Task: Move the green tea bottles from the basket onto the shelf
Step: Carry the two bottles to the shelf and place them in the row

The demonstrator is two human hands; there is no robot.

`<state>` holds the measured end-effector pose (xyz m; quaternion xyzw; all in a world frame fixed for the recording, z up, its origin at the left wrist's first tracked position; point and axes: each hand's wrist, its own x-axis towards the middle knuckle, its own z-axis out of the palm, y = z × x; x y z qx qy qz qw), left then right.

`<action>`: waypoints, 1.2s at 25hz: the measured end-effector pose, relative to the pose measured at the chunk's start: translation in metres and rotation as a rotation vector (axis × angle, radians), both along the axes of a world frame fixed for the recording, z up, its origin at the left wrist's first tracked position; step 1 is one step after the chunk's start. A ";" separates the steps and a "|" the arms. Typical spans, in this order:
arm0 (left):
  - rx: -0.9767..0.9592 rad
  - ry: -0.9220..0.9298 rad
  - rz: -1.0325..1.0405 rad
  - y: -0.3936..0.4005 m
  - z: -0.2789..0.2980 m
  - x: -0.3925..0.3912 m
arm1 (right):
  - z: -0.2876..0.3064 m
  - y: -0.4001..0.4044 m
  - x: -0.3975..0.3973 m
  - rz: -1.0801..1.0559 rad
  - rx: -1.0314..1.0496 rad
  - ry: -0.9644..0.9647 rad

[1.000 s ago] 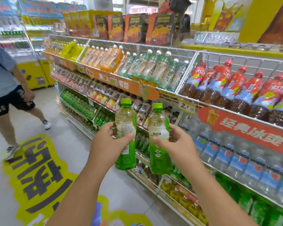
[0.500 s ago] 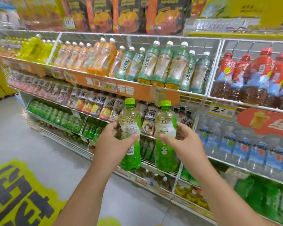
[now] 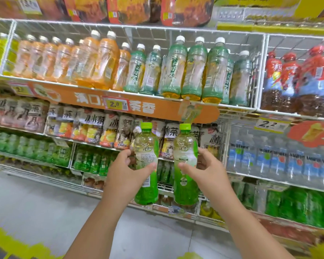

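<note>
I hold two green tea bottles upright in front of the drinks shelf (image 3: 120, 106). My left hand (image 3: 125, 176) grips the left green tea bottle (image 3: 146, 146) around its middle. My right hand (image 3: 208, 174) grips the right green tea bottle (image 3: 185, 148) the same way. Both bottles have bright green caps and green labels, and stand side by side a little apart. They hang level with the second and third shelf rows. Green bottles (image 3: 94, 161) stand in a lower row behind my left hand. The basket is out of view.
White wire shelves run across the whole view. Orange and pale green drinks (image 3: 176, 71) fill the top row, red-capped dark tea (image 3: 295, 81) at right, water bottles (image 3: 269, 161) below. Grey floor (image 3: 36, 212) with a yellow floor sticker lies at lower left.
My view has turned toward the shelf and come closer. The walking person at left has left the view. Both hands keep their bottles, now raised slightly nearer the shelf.
</note>
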<state>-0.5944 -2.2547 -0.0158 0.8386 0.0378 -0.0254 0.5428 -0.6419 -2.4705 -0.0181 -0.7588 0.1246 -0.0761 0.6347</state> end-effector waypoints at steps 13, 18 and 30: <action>-0.157 0.228 -0.067 0.008 -0.149 0.077 | -0.142 0.033 0.059 -0.110 0.157 0.196; -0.144 0.293 -0.139 0.022 -0.237 0.107 | -0.235 0.060 0.073 -0.241 0.150 0.260; -0.067 0.184 -0.178 -0.024 -0.465 0.185 | -0.438 0.036 0.151 -0.310 0.195 0.266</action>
